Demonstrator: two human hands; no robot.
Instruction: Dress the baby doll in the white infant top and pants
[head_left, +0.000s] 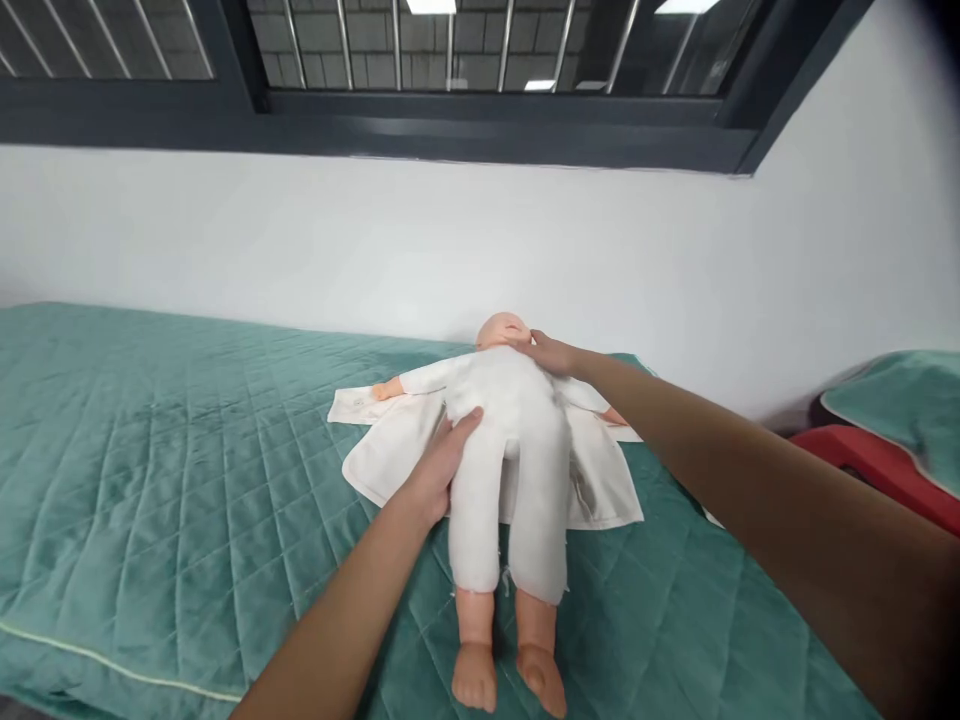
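Note:
A baby doll [506,390] with a white cloth body and bare plastic feet lies on its back, head toward the wall. Spread out beneath it is a small white jacket [390,455], its sleeves pointing to both sides along the doll's arms. My left hand [442,465] holds the doll at its hip, thumb on top and the other fingers hidden underneath. At the doll's neck and shoulder, my right hand [551,355] is closed on it, with some fingertips hidden beside the head. The doll's hand at right is partly covered by my right forearm.
Everything lies on a green quilted bedspread [187,480] that runs up to a white wall [300,240]. Above is a dark-framed window [480,125] with metal bars. A red object [870,450], partly under green cloth [900,400], is at the right.

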